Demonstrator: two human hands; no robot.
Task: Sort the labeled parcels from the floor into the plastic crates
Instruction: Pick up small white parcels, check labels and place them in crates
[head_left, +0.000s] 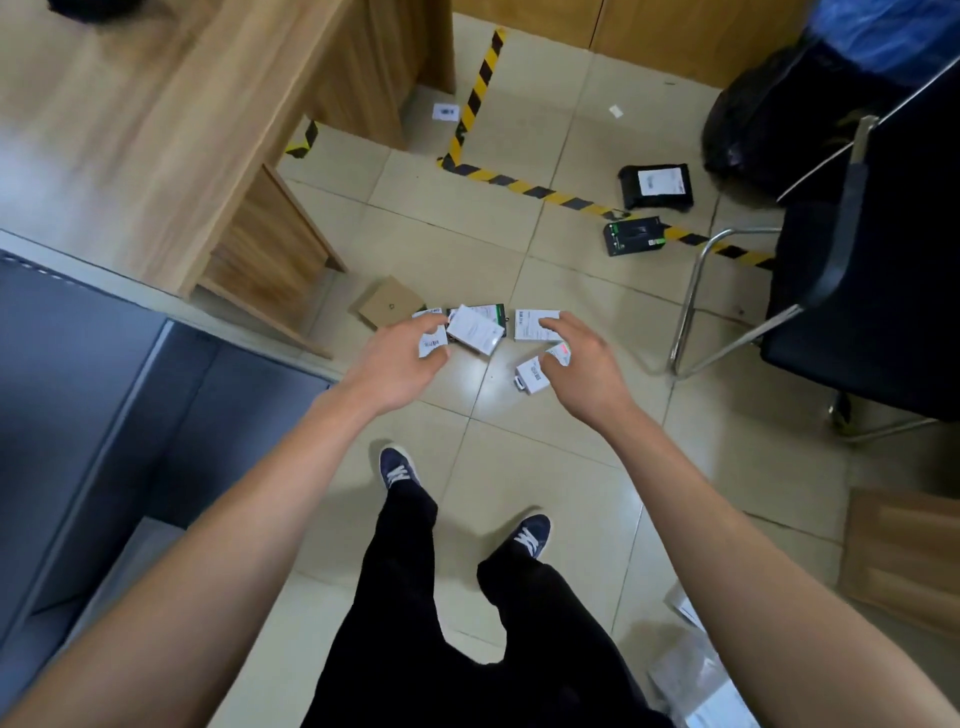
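Note:
Several small white labeled parcels lie in a cluster on the tiled floor: one tilted on top (475, 330), one flat to its right (535, 325), and a smaller one nearer me (532, 374). My left hand (400, 364) hovers over the cluster's left end, fingers apart, with a small white parcel (432, 342) showing between thumb and forefinger. My right hand (582, 369) is spread over the right end, its fingertips above a pink-marked parcel (562, 353). A brown cardboard box (387, 306) lies beside the cluster. Farther right are a black labeled bag parcel (657, 184) and a black-green box (634, 236).
A wooden desk (171, 130) stands at the left, with a grey-blue panel (104, 364) below it. A black chair with a metal frame (841, 291) and a black bag (753, 119) crowd the right. Yellow-black tape (519, 184) crosses the floor. Cardboard (904, 551) and clear plastic bags (691, 670) lie at the lower right.

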